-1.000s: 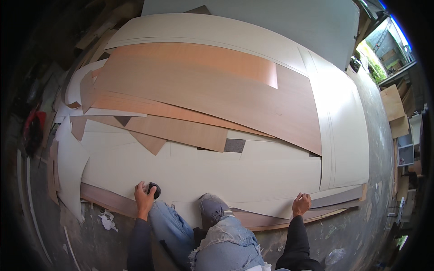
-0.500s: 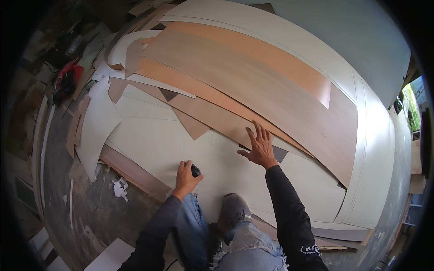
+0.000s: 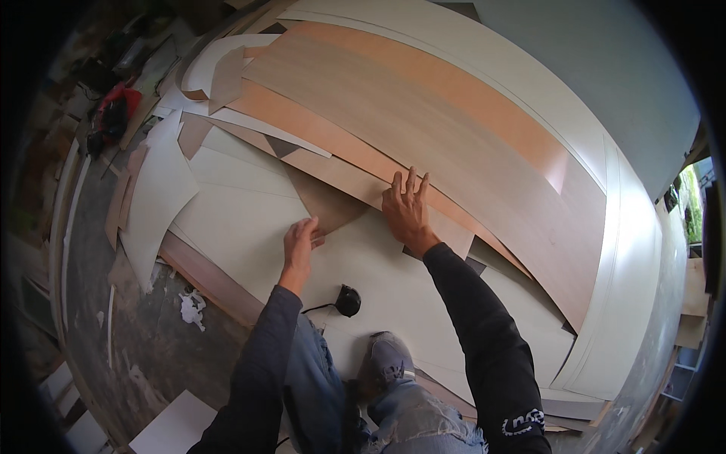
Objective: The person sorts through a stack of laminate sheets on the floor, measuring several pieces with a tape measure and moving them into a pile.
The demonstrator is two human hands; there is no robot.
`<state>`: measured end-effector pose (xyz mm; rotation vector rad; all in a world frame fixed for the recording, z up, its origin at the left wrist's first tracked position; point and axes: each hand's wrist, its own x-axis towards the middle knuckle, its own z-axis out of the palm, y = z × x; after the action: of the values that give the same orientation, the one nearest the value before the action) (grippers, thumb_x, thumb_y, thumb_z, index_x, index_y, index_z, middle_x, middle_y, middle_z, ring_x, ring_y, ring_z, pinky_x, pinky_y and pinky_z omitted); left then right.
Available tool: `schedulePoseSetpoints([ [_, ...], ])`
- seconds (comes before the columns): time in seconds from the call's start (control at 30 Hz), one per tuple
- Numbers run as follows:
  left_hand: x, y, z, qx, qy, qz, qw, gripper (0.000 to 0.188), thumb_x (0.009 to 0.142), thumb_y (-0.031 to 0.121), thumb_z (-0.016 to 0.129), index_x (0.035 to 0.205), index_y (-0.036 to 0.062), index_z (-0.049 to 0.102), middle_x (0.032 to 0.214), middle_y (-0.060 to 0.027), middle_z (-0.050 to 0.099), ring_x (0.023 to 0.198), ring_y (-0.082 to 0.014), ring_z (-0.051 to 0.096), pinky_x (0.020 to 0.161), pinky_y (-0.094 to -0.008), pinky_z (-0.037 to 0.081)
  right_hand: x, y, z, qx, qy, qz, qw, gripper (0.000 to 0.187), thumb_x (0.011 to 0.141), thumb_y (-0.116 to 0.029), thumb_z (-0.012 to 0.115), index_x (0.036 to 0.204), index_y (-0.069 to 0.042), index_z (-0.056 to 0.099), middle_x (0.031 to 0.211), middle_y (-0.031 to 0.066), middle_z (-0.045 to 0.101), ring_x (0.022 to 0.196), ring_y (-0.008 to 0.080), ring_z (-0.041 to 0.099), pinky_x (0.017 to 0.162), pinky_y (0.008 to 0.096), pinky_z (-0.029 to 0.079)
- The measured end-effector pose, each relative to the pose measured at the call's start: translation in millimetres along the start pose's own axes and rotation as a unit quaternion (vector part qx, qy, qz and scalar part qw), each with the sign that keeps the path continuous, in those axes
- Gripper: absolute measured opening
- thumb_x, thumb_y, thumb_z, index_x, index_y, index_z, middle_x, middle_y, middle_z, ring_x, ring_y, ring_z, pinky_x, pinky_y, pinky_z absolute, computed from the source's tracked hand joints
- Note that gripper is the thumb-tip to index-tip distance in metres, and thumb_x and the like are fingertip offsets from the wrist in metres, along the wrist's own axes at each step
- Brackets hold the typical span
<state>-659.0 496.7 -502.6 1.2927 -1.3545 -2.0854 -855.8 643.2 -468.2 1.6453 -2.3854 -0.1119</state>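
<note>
I kneel on a pile of large thin sheets. My left hand (image 3: 301, 246) has its fingers curled around the pointed tip of a brown triangular sheet offcut (image 3: 327, 203). My right hand (image 3: 407, 212) lies flat with spread fingers on the edge of a long wood-grain sheet (image 3: 454, 129), just right of the offcut. A small black round tool (image 3: 348, 300) with a cord lies loose on the white sheet (image 3: 242, 219) below both hands, beside my grey shoe (image 3: 387, 360).
Orange-toned and cream sheets (image 3: 499, 60) overlap toward the far side. Curled white and brown scraps (image 3: 155, 197) lie at the left by the concrete floor (image 3: 136, 333). A red and black thing (image 3: 115, 113) sits far left. White boards (image 3: 170, 427) lie lower left.
My left hand has let go of the black round tool, which now lies on the white sheet, and has moved up to the brown offcut's tip. My right hand stays flat on the wood-grain sheet.
</note>
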Motion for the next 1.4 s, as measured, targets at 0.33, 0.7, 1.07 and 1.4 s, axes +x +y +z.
schedulePoseSetpoints([
  [0.33, 124, 71, 65, -0.362, -0.072, 0.050, 0.928, 0.052, 0.089, 0.031, 0.057, 0.129, 0.0007, 0.043, 0.129, -0.0125, 0.050, 0.120, -0.0261, 0.046, 0.101, -0.0415, 0.038, -14, 19, 3, 0.094, -0.035, 0.082, 0.992, 0.020, 0.073, -0.006, 0.061, 0.093, 0.000, 0.062, 0.094, 0.0171, 0.060, 0.096, 0.0349, 0.059, 0.083, 0.0484, 0.047],
  [0.7, 131, 140, 120, -0.360, -0.128, 0.070, 0.921, 0.026, 0.085, -0.003, 0.054, 0.111, 0.0018, 0.051, 0.107, -0.0075, 0.057, 0.104, -0.0217, 0.056, 0.098, -0.0354, 0.044, 6, 84, -59, 0.151, 0.082, 0.189, 0.967, 0.014, 0.064, -0.007, 0.062, 0.079, -0.005, 0.062, 0.084, 0.0098, 0.063, 0.083, 0.0294, 0.063, 0.069, 0.0417, 0.050],
  [1.07, 145, 219, 166, -0.244, -0.285, 0.161, 0.913, 0.025, 0.081, -0.010, 0.053, 0.106, -0.0068, 0.047, 0.109, -0.0133, 0.052, 0.101, -0.0258, 0.057, 0.099, -0.0439, 0.045, -1, 116, -108, 0.151, 0.353, 0.152, 0.911, 0.020, 0.073, -0.015, 0.071, 0.088, -0.004, 0.062, 0.092, 0.0078, 0.064, 0.084, 0.0270, 0.060, 0.071, 0.0377, 0.049],
  [1.4, 124, 230, 174, -0.244, -0.310, 0.187, 0.900, 0.027, 0.081, -0.001, 0.051, 0.108, -0.0023, 0.048, 0.104, -0.0158, 0.057, 0.099, -0.0313, 0.059, 0.083, -0.0554, 0.053, -101, 2, 15, 0.225, 0.013, 0.249, 0.942, 0.077, 0.070, -0.029, 0.074, 0.131, 0.002, 0.038, 0.143, 0.0257, 0.026, 0.133, 0.0389, 0.024, 0.106, 0.0517, 0.025],
])
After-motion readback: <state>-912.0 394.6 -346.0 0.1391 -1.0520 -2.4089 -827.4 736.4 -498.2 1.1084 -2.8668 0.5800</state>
